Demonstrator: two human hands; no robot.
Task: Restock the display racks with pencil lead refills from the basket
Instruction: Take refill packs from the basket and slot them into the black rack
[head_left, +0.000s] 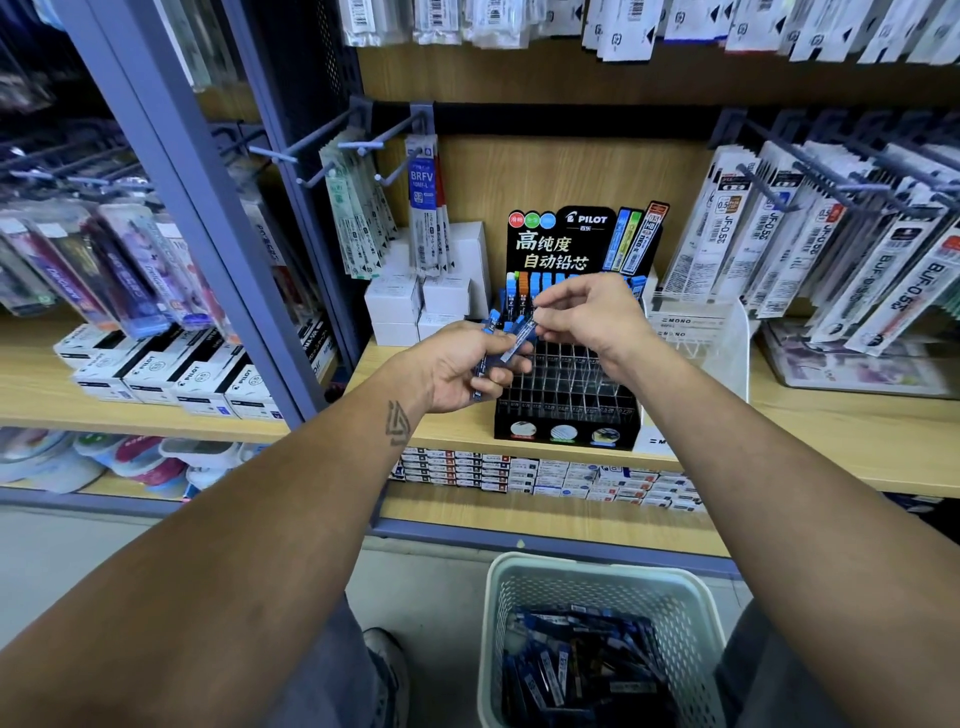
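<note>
My left hand grips a small bunch of blue-capped lead refill tubes in front of the black Pilot display rack. My right hand pinches the top of one clear refill tube that leans against the bunch. Most of the rack's clear slots look bare; a few tubes stand in its back row. On the floor below stands a pale mesh basket holding several more blue refill tubes.
White boxes are stacked left of the rack, and a clear Mono stand sits to its right. Hooks with hanging pen refill packs jut out above. A grey shelf post stands at the left. My shoe is beside the basket.
</note>
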